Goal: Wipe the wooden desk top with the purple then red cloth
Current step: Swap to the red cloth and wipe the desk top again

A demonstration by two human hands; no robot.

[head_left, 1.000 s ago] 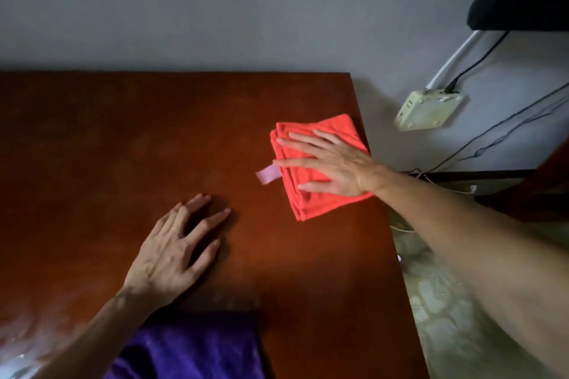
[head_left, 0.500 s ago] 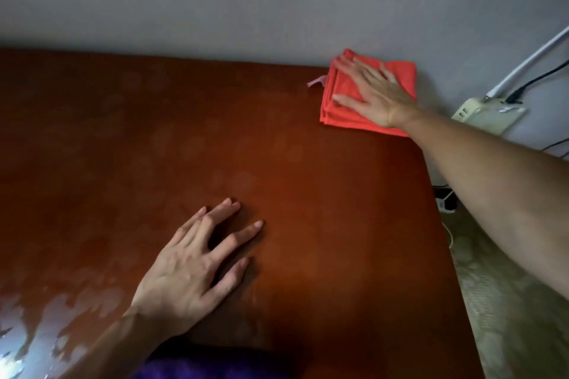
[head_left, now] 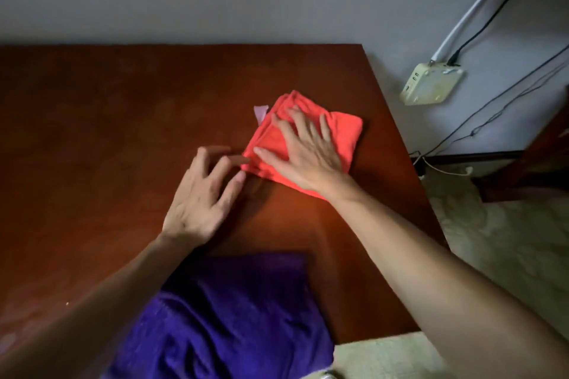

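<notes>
The folded red cloth [head_left: 345,135] lies on the wooden desk top [head_left: 107,132], right of the middle, with a small pale tag at its far left corner. My right hand [head_left: 303,151] presses flat on it with spread, straight fingers. My left hand [head_left: 203,194] is just left of the cloth, fingers spread and blurred, their tips at the cloth's near left edge; it holds nothing. The purple cloth [head_left: 234,317] lies crumpled at the desk's near edge, partly under my left forearm.
The desk's back edge meets a grey wall. A white power adapter [head_left: 431,83] with cables hangs on the wall past the desk's right edge. A patterned floor [head_left: 508,240] and a dark wooden furniture leg [head_left: 529,160] lie to the right.
My right hand has slid the red cloth from the far right corner back toward the middle of the desk. My left hand has moved right, up to the cloth's edge.
</notes>
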